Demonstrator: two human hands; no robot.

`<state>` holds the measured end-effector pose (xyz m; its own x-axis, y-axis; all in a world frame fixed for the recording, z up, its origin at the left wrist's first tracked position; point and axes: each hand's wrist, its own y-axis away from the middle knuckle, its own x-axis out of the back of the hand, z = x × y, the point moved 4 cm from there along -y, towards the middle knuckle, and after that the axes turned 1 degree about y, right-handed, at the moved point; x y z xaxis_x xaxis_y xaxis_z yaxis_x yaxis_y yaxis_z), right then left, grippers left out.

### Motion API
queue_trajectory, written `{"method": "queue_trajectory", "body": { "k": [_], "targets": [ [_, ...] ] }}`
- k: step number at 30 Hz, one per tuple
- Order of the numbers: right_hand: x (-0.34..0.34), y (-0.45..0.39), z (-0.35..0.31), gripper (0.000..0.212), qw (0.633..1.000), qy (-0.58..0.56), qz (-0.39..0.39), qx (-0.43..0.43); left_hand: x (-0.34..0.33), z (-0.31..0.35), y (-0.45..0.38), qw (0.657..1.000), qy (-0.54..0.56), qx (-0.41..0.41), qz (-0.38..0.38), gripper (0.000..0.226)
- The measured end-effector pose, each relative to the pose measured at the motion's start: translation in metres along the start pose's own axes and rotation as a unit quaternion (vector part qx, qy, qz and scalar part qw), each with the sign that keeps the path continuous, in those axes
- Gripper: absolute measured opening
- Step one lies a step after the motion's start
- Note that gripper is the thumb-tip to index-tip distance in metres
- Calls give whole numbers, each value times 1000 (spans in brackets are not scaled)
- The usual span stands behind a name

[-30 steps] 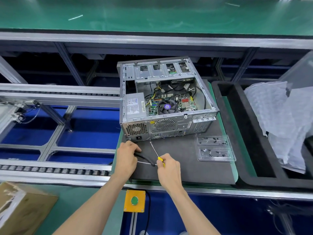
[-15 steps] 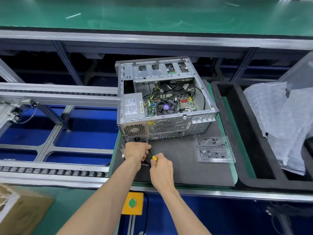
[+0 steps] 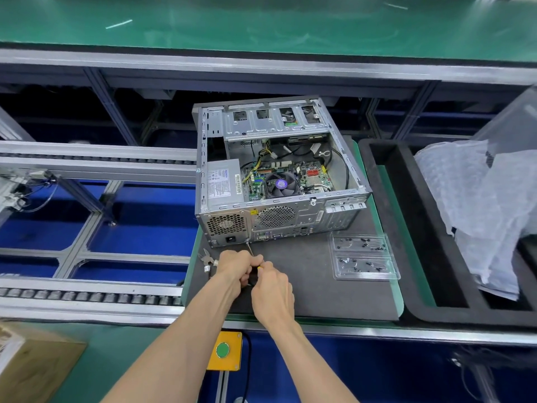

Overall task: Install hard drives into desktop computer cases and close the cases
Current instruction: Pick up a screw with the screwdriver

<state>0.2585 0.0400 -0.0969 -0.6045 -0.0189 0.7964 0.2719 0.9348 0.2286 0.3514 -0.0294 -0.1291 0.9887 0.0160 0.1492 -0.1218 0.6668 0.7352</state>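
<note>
An open desktop computer case [image 3: 279,170] lies on its side on a dark mat [image 3: 319,292], rear panel facing me, with the motherboard, fan and power supply exposed. My two hands meet just in front of the rear panel's lower left. My left hand [image 3: 234,266] grips small pliers [image 3: 207,257], whose jaws stick out to its left. My right hand [image 3: 271,289] pinches a thin screwdriver [image 3: 250,248] with a yellow and black handle. Its shaft points up toward the panel's bottom edge below the power socket. No hard drive is in view.
A clear plastic tray of small screws [image 3: 364,257] lies on the mat right of my hands. A black foam tray [image 3: 383,199] holding bubble wrap [image 3: 479,205] stands at the right. Roller conveyor rails [image 3: 87,296] run on the left; a yellow box with a green button [image 3: 223,350] hangs below the edge.
Both hands have moved together and forward toward the rear panel. The screwdriver shaft now reaches the panel's bottom edge, and the pliers' jaws show left of my left hand.
</note>
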Motion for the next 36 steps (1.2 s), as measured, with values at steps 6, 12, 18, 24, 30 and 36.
{"method": "queue_trajectory", "body": {
  "k": [6,12,18,24,30,36],
  "targets": [
    [-2,4,6,22,996,-76,16,-54,4,-3,-6,1000,-5,-2,18,32],
    [-10,10,0,20,994,-65,43,-77,12,-3,-5,999,-22,-11,26,40],
    [-6,8,-5,28,998,10,29,-49,11,-2,-4,999,-13,-1,-37,22],
    [-2,11,-9,23,994,-71,30,-76,12,-1,0,1000,8,-23,5,23],
    [-8,13,-9,21,991,-57,55,-104,13,-3,5,999,20,-38,4,23],
    [-9,10,-12,26,990,-83,43,-108,12,-3,2,1000,10,-15,-23,17]
  ]
}}
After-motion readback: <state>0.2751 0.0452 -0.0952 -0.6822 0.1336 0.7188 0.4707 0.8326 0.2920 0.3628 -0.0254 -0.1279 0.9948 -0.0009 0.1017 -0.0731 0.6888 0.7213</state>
